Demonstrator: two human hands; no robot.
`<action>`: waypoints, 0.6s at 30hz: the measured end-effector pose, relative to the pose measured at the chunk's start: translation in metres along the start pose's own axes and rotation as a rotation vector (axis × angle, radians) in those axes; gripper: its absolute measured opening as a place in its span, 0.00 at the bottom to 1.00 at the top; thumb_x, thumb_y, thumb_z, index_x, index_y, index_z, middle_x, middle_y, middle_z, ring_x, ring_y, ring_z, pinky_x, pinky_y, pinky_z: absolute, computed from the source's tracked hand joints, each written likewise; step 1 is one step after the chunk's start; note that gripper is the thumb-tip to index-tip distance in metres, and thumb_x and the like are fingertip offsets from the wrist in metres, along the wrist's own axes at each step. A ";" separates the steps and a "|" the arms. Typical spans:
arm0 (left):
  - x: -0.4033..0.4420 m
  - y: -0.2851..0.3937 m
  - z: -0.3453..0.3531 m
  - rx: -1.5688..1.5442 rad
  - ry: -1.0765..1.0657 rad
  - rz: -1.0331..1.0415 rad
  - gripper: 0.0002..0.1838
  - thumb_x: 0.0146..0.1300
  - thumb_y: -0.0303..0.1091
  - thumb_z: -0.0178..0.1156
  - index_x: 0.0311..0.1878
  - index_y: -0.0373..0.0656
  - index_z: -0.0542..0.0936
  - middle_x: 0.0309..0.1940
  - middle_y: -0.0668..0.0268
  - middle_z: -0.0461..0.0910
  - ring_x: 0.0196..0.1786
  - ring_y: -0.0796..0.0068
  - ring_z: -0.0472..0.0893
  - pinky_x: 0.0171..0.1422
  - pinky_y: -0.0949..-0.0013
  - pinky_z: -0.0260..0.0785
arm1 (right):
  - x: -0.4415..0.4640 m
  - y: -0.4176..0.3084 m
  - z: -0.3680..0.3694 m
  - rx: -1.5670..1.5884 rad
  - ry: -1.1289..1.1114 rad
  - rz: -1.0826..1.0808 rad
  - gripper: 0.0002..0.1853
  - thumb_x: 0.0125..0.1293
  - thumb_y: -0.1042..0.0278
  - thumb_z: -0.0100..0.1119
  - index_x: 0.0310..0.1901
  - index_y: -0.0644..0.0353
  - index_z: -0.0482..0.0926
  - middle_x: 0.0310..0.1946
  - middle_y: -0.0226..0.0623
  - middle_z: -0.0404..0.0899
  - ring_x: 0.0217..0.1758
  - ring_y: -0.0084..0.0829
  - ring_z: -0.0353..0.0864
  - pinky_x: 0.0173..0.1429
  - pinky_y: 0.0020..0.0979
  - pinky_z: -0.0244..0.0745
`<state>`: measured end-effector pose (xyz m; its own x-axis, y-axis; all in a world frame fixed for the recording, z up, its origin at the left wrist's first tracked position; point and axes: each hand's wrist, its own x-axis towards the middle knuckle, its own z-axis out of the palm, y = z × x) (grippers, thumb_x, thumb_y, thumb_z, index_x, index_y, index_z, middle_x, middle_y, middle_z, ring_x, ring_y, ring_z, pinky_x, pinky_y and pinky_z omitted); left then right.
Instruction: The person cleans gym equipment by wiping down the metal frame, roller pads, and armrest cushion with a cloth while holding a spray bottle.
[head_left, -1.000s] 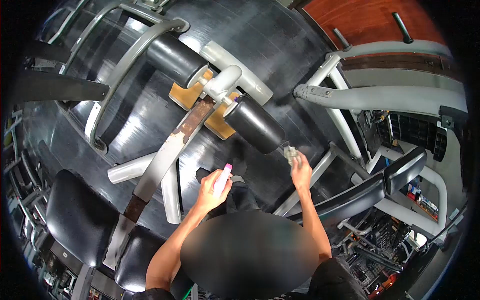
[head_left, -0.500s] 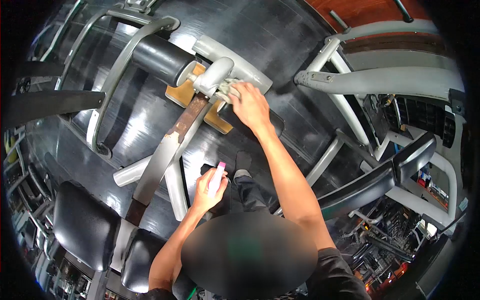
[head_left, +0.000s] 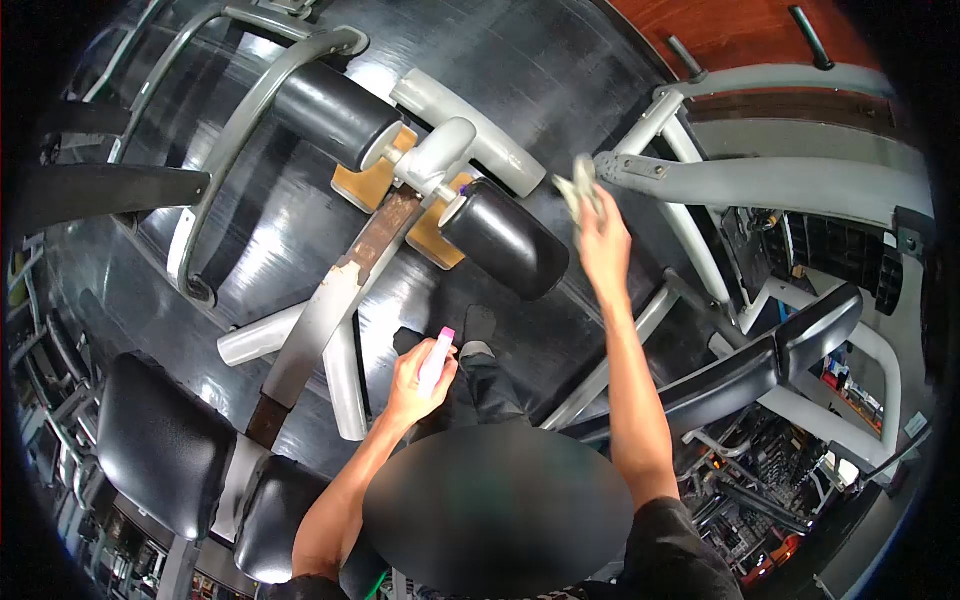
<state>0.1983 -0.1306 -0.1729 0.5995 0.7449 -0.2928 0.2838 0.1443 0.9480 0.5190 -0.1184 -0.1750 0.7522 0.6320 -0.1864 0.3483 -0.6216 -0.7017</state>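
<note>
My left hand is closed around a small white bottle with a pink top, held over the floor near my feet. Pale and crumpled, a cloth hangs from the closed fingers of my right hand; it is somewhat blurred. That hand is off to the right of the gym machine, near the end of a grey frame arm. Left of it lies a black foam roller on the machine's grey post head. A second black roller sits on the other side of the post.
A worn metal beam runs from the rollers down to black padded seats. Curved grey bars stand at left. A grey frame arm and a black padded bench are at right. Dark flooring lies below.
My right hand has moved right with the cloth, off the post head, uncovering the right-hand roller. My left hand has stayed nearly still with the bottle.
</note>
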 end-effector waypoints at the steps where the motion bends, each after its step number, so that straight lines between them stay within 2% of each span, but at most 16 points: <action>1: 0.000 0.000 0.000 0.005 -0.006 -0.002 0.08 0.56 0.19 0.64 0.40 0.34 0.79 0.31 0.59 0.82 0.35 0.65 0.85 0.40 0.68 0.75 | 0.009 -0.009 0.021 -0.005 0.037 -0.224 0.19 0.72 0.63 0.54 0.59 0.62 0.76 0.59 0.52 0.77 0.64 0.48 0.75 0.68 0.39 0.68; 2: 0.001 -0.001 0.000 0.020 0.003 0.023 0.08 0.56 0.19 0.64 0.40 0.35 0.79 0.31 0.59 0.82 0.35 0.65 0.85 0.40 0.68 0.75 | 0.017 -0.020 0.044 0.010 0.037 -0.381 0.18 0.70 0.64 0.55 0.58 0.61 0.76 0.59 0.51 0.76 0.63 0.48 0.75 0.68 0.41 0.68; 3: 0.001 -0.002 0.000 0.034 0.013 0.049 0.08 0.56 0.19 0.64 0.39 0.35 0.79 0.31 0.59 0.82 0.35 0.66 0.85 0.40 0.68 0.75 | 0.018 -0.029 0.068 0.046 -0.045 -0.440 0.18 0.68 0.65 0.56 0.57 0.62 0.77 0.57 0.51 0.77 0.62 0.50 0.75 0.68 0.43 0.68; 4: 0.000 -0.003 0.000 0.061 0.012 0.061 0.08 0.56 0.19 0.64 0.40 0.35 0.79 0.32 0.59 0.82 0.35 0.66 0.85 0.40 0.68 0.76 | 0.019 -0.027 0.095 0.012 -0.221 -0.447 0.16 0.66 0.66 0.57 0.54 0.59 0.80 0.56 0.46 0.78 0.61 0.47 0.75 0.66 0.44 0.69; 5: 0.000 -0.003 0.000 0.063 0.006 0.061 0.08 0.56 0.19 0.64 0.40 0.35 0.79 0.32 0.59 0.82 0.35 0.66 0.85 0.40 0.68 0.76 | 0.005 -0.035 0.111 -0.241 -0.218 -0.501 0.13 0.65 0.67 0.58 0.50 0.54 0.82 0.54 0.40 0.78 0.60 0.43 0.75 0.65 0.44 0.69; 6: 0.000 -0.002 0.000 0.059 0.004 0.039 0.08 0.56 0.19 0.64 0.40 0.35 0.79 0.32 0.59 0.82 0.35 0.67 0.85 0.40 0.69 0.76 | -0.003 -0.046 0.113 -0.396 -0.169 -0.462 0.15 0.62 0.69 0.61 0.51 0.50 0.81 0.55 0.37 0.78 0.61 0.42 0.75 0.65 0.43 0.69; 7: 0.000 -0.001 -0.001 0.055 0.001 0.016 0.08 0.56 0.19 0.64 0.40 0.35 0.79 0.32 0.59 0.82 0.36 0.67 0.86 0.41 0.69 0.76 | -0.008 -0.042 0.108 -0.396 -0.162 -0.451 0.15 0.62 0.69 0.61 0.51 0.50 0.81 0.55 0.37 0.78 0.61 0.42 0.75 0.65 0.43 0.69; 9: 0.000 -0.003 -0.001 0.057 -0.012 0.029 0.08 0.56 0.19 0.64 0.40 0.35 0.79 0.33 0.59 0.83 0.36 0.68 0.86 0.41 0.69 0.76 | -0.016 -0.029 0.088 -0.200 -0.182 -0.423 0.19 0.58 0.72 0.63 0.53 0.50 0.80 0.55 0.37 0.78 0.61 0.43 0.74 0.65 0.43 0.69; 10: -0.001 -0.004 -0.001 0.047 -0.004 0.011 0.08 0.56 0.19 0.64 0.40 0.35 0.79 0.33 0.59 0.83 0.36 0.68 0.86 0.41 0.69 0.76 | -0.029 -0.014 0.072 -0.282 -0.159 -0.453 0.22 0.61 0.75 0.61 0.58 0.50 0.78 0.57 0.40 0.76 0.61 0.44 0.75 0.65 0.40 0.70; 12: 0.001 -0.001 0.000 0.027 0.015 -0.008 0.08 0.56 0.18 0.64 0.39 0.35 0.79 0.34 0.58 0.83 0.35 0.68 0.86 0.40 0.68 0.76 | -0.054 0.016 0.037 -0.327 -0.108 -0.397 0.23 0.56 0.77 0.62 0.55 0.52 0.78 0.55 0.41 0.77 0.61 0.44 0.75 0.66 0.42 0.70; 13: 0.001 -0.001 0.001 0.020 0.025 -0.006 0.08 0.56 0.18 0.64 0.39 0.35 0.79 0.34 0.58 0.83 0.35 0.68 0.86 0.40 0.68 0.76 | -0.063 0.035 0.018 -0.343 -0.110 -0.349 0.23 0.56 0.77 0.62 0.55 0.52 0.78 0.56 0.43 0.77 0.61 0.46 0.75 0.65 0.41 0.71; 14: 0.001 -0.002 0.001 0.027 0.020 0.013 0.08 0.56 0.18 0.64 0.39 0.35 0.78 0.34 0.58 0.83 0.35 0.68 0.86 0.40 0.68 0.76 | -0.068 0.053 0.002 -0.308 -0.118 -0.240 0.18 0.61 0.75 0.59 0.55 0.55 0.77 0.54 0.46 0.78 0.58 0.49 0.77 0.62 0.42 0.73; 15: 0.001 -0.003 0.000 0.036 0.015 0.032 0.08 0.56 0.18 0.64 0.39 0.35 0.78 0.34 0.58 0.83 0.35 0.68 0.86 0.40 0.69 0.76 | -0.069 0.074 -0.012 -0.347 -0.187 0.027 0.15 0.68 0.67 0.55 0.55 0.57 0.78 0.53 0.49 0.79 0.58 0.53 0.78 0.61 0.46 0.73; 16: 0.000 -0.004 0.001 0.033 0.025 0.032 0.08 0.56 0.18 0.64 0.39 0.35 0.78 0.34 0.58 0.83 0.35 0.68 0.86 0.40 0.69 0.76 | -0.069 0.124 -0.024 -0.451 -0.340 0.073 0.17 0.70 0.59 0.53 0.56 0.56 0.78 0.54 0.50 0.80 0.57 0.55 0.78 0.61 0.47 0.73; 17: 0.000 -0.006 0.002 0.021 0.019 0.070 0.09 0.56 0.18 0.64 0.40 0.35 0.78 0.33 0.59 0.83 0.35 0.68 0.85 0.39 0.69 0.76 | -0.066 0.124 -0.040 -0.449 -0.505 0.290 0.19 0.69 0.57 0.54 0.57 0.56 0.78 0.55 0.52 0.79 0.60 0.54 0.77 0.63 0.47 0.72; 18: 0.001 -0.006 0.003 0.012 0.014 0.109 0.09 0.56 0.18 0.64 0.40 0.35 0.78 0.33 0.59 0.83 0.35 0.68 0.85 0.39 0.69 0.75 | -0.065 0.154 -0.045 -0.411 -0.389 0.276 0.19 0.71 0.57 0.52 0.58 0.57 0.77 0.54 0.52 0.80 0.60 0.51 0.78 0.63 0.45 0.72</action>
<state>0.1988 -0.1327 -0.1793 0.6166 0.7649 -0.1862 0.2261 0.0545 0.9726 0.5494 -0.2764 -0.2401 0.6136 0.4972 -0.6134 0.4154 -0.8639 -0.2848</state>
